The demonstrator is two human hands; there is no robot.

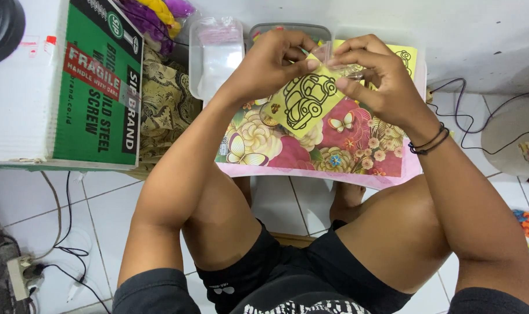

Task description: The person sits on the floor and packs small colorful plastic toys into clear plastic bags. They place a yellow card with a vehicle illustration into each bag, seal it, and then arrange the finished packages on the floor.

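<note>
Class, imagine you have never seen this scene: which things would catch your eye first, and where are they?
First, the two hands at top centre: the left hand and right hand together hold a yellow card with a black car outline and a clear plastic sleeve at its upper edge. Beneath them lies a bright floral cloth with butterflies on a low table. At the left stands a large green cardboard box.

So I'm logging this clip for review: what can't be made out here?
- Head view: top of the yellow card, covered by the left hand and right hand.
- Clear wrapper: its edges are too faint.
- Container contents, hidden behind the hands.
- Round dark thing, cut by the frame corner.
</note>
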